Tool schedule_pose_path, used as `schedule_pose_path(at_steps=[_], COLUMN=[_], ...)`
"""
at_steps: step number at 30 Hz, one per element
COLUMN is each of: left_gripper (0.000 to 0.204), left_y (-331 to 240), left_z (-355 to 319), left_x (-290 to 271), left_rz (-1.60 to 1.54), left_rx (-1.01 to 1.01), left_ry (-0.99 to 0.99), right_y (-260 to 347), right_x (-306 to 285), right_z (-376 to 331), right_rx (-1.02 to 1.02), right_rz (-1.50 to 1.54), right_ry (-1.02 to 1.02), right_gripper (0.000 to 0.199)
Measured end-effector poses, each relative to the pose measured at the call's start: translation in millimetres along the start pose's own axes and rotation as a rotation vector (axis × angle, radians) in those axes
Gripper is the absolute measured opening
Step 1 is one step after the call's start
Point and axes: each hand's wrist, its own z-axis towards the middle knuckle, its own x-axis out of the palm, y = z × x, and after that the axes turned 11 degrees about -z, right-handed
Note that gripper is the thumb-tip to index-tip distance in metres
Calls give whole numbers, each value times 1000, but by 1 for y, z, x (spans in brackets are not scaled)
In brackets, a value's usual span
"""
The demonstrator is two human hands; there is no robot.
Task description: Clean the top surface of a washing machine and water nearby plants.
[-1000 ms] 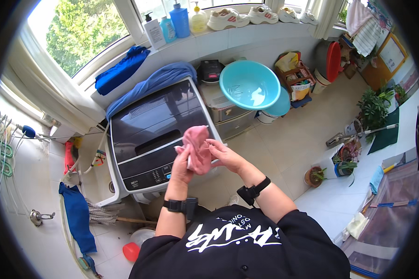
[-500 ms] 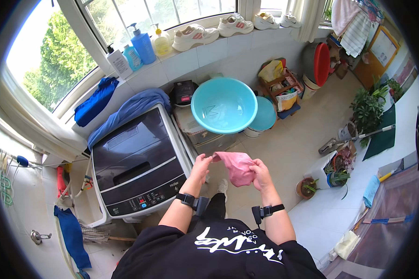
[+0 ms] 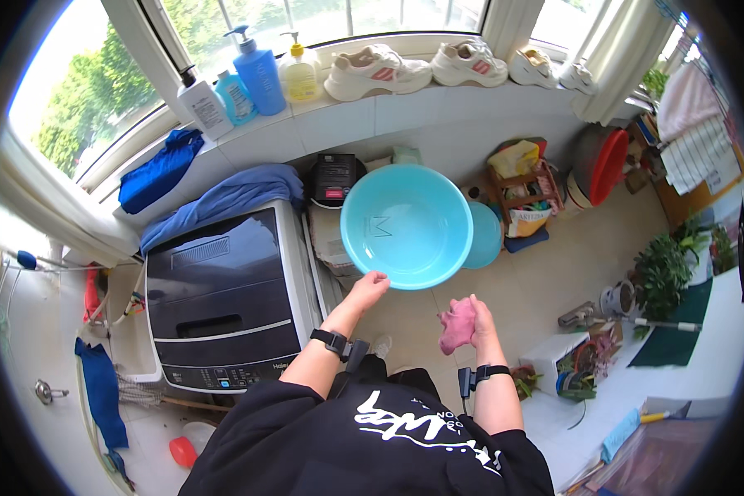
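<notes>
A small pink cloth (image 3: pixel 458 325), bunched up, is gripped in my right hand (image 3: pixel 482 324) below and to the right of the light blue basin (image 3: pixel 448 221). My left hand (image 3: pixel 367 291) is closed, its fingertips right at the basin's near rim in the picture. Whether those fingers grip the rim or something small is hidden. The round plastic basin has a dark printed mark on its inner side and shows no items inside. Each wrist wears a black strap with a small device.
At left stands a dark-lidded washing machine (image 3: pixel 223 289) with a blue towel (image 3: pixel 223 198) behind it. Pump bottles (image 3: pixel 258 78) and white shoes (image 3: pixel 378 73) line the window ledge. A blue lidded bucket (image 3: pixel 484 236), a crate (image 3: pixel 525 194) and potted plants (image 3: pixel 665 269) stand rightward.
My left hand has let go of or moved off the cloth and closed near the basin's rim. The cloth, stretched out before, is now bunched in my right hand. The view has shifted.
</notes>
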Motion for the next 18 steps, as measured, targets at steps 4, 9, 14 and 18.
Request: schedule_pose_path(at_steps=[4, 9, 14, 18], left_gripper=[51, 42, 32, 19], left_y=[-24, 28, 107, 214], left_z=[-18, -109, -224, -272], left_x=[-12, -66, -27, 14], left_rz=[52, 102, 108, 272], left_rx=[77, 198, 292, 248], left_ry=[-28, -408, -887, -1341], right_y=[-6, 1, -17, -30], right_x=[-26, 29, 3, -23], right_z=[83, 96, 121, 124], right_rx=[122, 294, 336, 401], right_rz=[-194, -145, -181, -209], right_ry=[210, 290, 284, 287], right_gripper=[73, 97, 89, 75])
